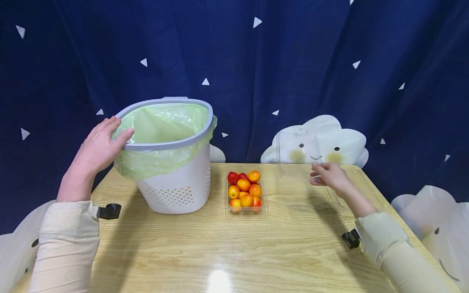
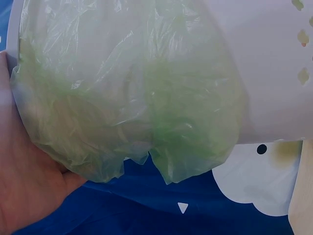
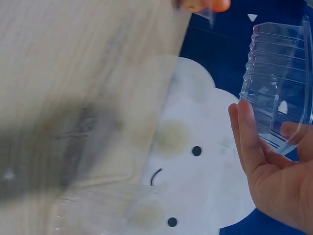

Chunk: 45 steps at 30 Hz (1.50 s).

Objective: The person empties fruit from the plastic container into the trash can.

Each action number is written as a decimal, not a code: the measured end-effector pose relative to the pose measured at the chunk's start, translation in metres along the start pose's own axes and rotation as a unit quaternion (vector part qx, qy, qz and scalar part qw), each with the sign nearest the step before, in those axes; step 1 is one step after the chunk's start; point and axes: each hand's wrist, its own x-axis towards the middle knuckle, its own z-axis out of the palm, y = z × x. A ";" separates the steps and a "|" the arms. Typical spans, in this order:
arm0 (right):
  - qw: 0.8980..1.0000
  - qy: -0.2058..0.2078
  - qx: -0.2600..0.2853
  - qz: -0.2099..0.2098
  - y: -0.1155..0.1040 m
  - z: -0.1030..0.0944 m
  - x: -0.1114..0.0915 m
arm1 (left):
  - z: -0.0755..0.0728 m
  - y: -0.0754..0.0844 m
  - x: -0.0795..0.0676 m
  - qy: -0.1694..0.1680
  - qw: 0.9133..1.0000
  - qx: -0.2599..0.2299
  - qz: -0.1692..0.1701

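Observation:
My left hand [image 1: 100, 144] grips the left rim of a white trash bin [image 1: 176, 193], thumb over the edge. A pale green trash bag [image 1: 165, 160] lines the bin and folds down over the outside; in the left wrist view this bag [image 2: 190, 107] hides part of the fingers. On the right, my right hand [image 1: 331, 178] pinches a clear plastic container [image 3: 276, 63] by its lower end, tilted up above the table. Between the bin and this hand, a clear box of small orange and red fruits [image 1: 246, 191] sits on the table.
Another clear plastic container [image 1: 357, 181] lies near the table's right edge, partly behind my right hand. The wooden table [image 1: 205, 248] ends at a dark blue curtain [image 1: 234, 61] with white triangles and clouds.

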 end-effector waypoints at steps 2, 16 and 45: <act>1.000 0.000 0.001 0.009 0.007 0.002 0.000 | 0.000 0.000 0.000 0.001 1.000 0.000 0.001; 0.996 -0.014 -0.075 0.056 0.047 0.019 -0.004 | 0.001 0.000 -0.001 -0.004 1.000 -0.003 -0.007; 0.969 0.006 -0.242 0.045 0.044 0.015 -0.004 | 0.001 0.000 -0.001 0.003 1.000 -0.004 0.002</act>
